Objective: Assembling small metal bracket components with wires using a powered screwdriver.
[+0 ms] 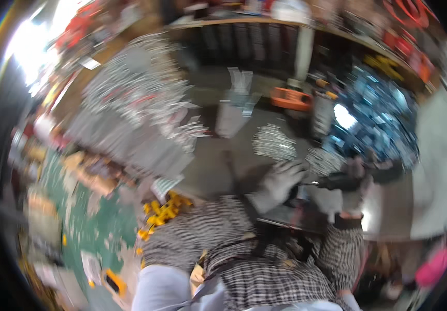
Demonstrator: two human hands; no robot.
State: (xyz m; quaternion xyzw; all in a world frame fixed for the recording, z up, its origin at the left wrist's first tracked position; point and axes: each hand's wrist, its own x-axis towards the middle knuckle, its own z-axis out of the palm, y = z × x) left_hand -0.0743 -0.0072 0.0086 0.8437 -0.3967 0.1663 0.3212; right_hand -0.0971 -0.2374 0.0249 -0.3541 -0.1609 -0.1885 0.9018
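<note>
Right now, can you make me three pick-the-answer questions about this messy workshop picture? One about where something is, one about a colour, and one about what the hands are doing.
1. Where do the small yellow pieces lie?
A. left of the left hand
B. on the top shelf
C. right of the right hand

2. What colour is the tool lying beyond the hands?
A. purple
B. orange
C. white

3. How are the two hands dressed?
A. bare
B. in pale gloves
C. in black mittens

Answers:
1 A, the yellow pieces sit by the checked sleeve, left of the left hand.
2 B, the tool's body shows orange, though it is blurred.
3 B, the left hand and the right hand both look pale grey and gloved; whether either grips something is too blurred to tell.
</note>
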